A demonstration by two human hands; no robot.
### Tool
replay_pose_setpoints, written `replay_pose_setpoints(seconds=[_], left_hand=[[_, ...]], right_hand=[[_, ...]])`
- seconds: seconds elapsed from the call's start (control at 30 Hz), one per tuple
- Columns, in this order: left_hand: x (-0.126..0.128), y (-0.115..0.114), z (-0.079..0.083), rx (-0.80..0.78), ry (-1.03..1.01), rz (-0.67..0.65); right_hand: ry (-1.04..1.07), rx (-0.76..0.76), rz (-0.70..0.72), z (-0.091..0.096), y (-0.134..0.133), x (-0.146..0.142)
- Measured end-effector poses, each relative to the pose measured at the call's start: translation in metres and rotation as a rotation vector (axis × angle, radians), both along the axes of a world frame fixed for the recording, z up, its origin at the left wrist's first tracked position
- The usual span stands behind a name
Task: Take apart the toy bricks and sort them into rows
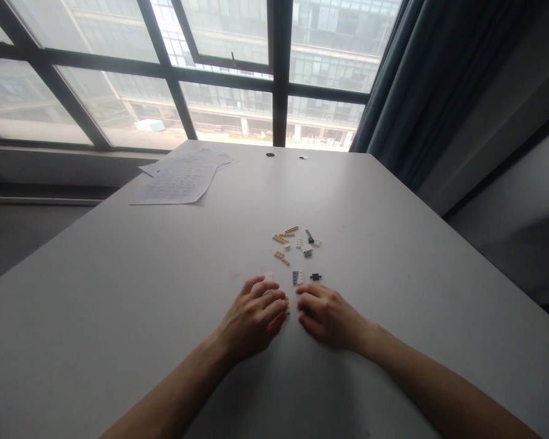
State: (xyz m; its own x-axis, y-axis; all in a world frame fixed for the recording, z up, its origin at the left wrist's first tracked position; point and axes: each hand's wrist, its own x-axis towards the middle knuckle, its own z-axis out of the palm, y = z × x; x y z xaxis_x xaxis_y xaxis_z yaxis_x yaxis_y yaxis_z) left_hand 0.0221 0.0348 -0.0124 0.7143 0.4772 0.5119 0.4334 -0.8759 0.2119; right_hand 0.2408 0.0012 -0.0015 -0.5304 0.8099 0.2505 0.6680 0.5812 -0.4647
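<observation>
Grip of both hands (293,314) around tan brick (287,308)

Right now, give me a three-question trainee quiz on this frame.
1. True or false: the left hand and the right hand lie close together on the white table.
2. Multiple choice: the loose small bricks lie (A) beyond the hands, toward the window; (B) at the table's left edge; (C) on the printed sheets.
3. Fill in: the printed sheets lie at the table's far ____ side.

Key
1. True; a small tan piece shows between the fingertips.
2. A
3. left
</observation>
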Motion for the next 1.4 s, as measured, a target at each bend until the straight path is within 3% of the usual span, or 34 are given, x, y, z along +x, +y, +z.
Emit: replay_pose_setpoints(seconds=[0.27, 0.5, 1.0, 1.4], left_hand=[[0.0, 0.0, 0.0, 0.005, -0.003, 0.002], [0.001, 0.0, 0.002, 0.003, 0.0, 0.003], [0.0, 0.001, 0.0, 0.009, 0.002, -0.002], [0.001, 0.001, 0.002, 0.025, -0.003, -0.005]], right_hand=[[-0.001, -0.007, 0.013, 0.002, 0.001, -0.001], [0.108, -0.056, -0.163, 0.0, -0.002, -0.008], [-0.297, 0.105, -0.186, -0.005, -0.005, -0.01], [-0.208, 0.071, -0.235, -0.004, -0.007, -0.011]])
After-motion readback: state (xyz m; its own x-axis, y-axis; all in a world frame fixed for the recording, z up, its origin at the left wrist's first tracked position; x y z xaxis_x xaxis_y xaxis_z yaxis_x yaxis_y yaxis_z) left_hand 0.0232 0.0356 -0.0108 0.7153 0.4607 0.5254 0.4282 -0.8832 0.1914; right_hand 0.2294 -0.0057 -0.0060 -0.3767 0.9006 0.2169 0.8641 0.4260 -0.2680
